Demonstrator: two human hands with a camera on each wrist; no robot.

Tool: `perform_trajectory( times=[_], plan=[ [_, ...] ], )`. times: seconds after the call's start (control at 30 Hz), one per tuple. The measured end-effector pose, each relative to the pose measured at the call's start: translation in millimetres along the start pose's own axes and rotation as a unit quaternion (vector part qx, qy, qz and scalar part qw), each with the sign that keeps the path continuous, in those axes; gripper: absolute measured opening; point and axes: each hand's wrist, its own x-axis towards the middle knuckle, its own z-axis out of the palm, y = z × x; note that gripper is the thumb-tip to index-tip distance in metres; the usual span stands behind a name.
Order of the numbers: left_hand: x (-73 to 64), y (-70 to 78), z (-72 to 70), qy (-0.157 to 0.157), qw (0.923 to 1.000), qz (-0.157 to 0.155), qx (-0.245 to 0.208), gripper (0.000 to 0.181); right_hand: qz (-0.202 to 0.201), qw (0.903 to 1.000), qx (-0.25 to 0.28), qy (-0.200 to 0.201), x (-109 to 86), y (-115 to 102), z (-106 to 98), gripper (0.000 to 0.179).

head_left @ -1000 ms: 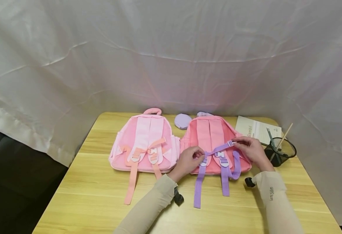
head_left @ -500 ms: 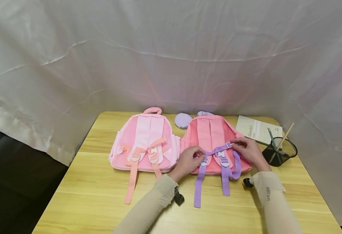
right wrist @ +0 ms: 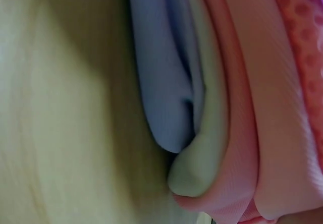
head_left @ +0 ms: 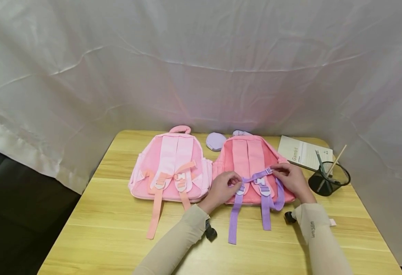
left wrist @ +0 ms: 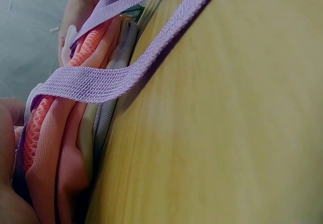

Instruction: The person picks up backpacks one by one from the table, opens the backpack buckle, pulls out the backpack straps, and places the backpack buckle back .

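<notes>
A coral-pink backpack (head_left: 226, 162) lies with its strap side up at the right of the table. My left hand (head_left: 223, 189) pinches a purple strap (head_left: 254, 177) near the bag's left lower buckle. The other end of that strap, with a white slider buckle (head_left: 268, 171), is pinched between the thumb and finger of my right hand (head_left: 294, 181). The strap runs slanting between both hands, above another white buckle (head_left: 264, 190). Purple webbing tails (left wrist: 86, 84) hang over the bag's near edge onto the table. The right wrist view shows only the bag's layered side (right wrist: 242, 108).
A light pink backpack (head_left: 166, 152) with orange straps lies left, touching the coral one. Behind them sits a round lilac piece (head_left: 216, 141). At right are a book (head_left: 300, 152) and a black mesh pencil cup (head_left: 324, 187) with sticks, close to my right hand. A grey curtain (head_left: 201, 76) hangs behind.
My right hand has shifted slightly left and down with the slider buckle, so the purple strap is a little less stretched. My left hand has stayed in place.
</notes>
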Motion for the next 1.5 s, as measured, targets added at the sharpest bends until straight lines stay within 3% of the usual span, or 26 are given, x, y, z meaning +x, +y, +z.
perform_trajectory(
  times=[0.2, 0.63, 0.8, 0.93, 1.07, 1.17, 1.27, 1.37, 1.5],
  plan=[
    [-0.7, -0.8, -0.2, 0.003, 1.0000, 0.003, 0.002, 0.005, -0.018, 0.9998, -0.002, 0.009, -0.5, 2, 2, 0.023],
    [-0.4, 0.2, -0.1, 0.007, 1.0000, 0.004, 0.001, 0.005, -0.007, 0.9999, -0.013, 0.003, -1.9, 0, 1, 0.025],
    [1.4, 5.3, -4.3, -0.007, 0.9999, -0.007, -0.010, 0.010, -0.003, 0.9999, -0.009, 0.003, -2.3, -4, 0, 0.028],
    [7.8, 17.1, -22.1, -0.032, 0.9995, 0.002, 0.005, 0.019, -0.009, 0.9999, -0.002, 0.004, -2.2, -14, -4, 0.032],
    [14.8, 32.0, -62.8, -0.050, 0.9954, 0.044, 0.068, 0.031, -0.026, 0.9996, 0.004, -0.007, -5.7, -36, -14, 0.037],
    [17.8, 39.2, -104.5, -0.054, 0.9825, 0.085, 0.157, 0.047, -0.071, 0.9975, -0.008, -0.001, -9.6, -60, -28, 0.041],
    [18.1, 43.3, -147.1, -0.039, 0.9593, 0.123, 0.251, 0.065, -0.141, 0.9881, -0.051, 0.033, -13.8, -85, -44, 0.045],
    [14.5, 46.6, -185.0, -0.006, 0.9300, 0.158, 0.332, 0.076, -0.200, 0.9693, -0.118, 0.081, -18.5, -109, -58, 0.051],
    [1.8, 48.5, -223.0, 0.061, 0.8799, 0.194, 0.429, 0.077, -0.276, 0.9363, -0.178, 0.124, -19.8, -134, -72, 0.062]
  ],
)
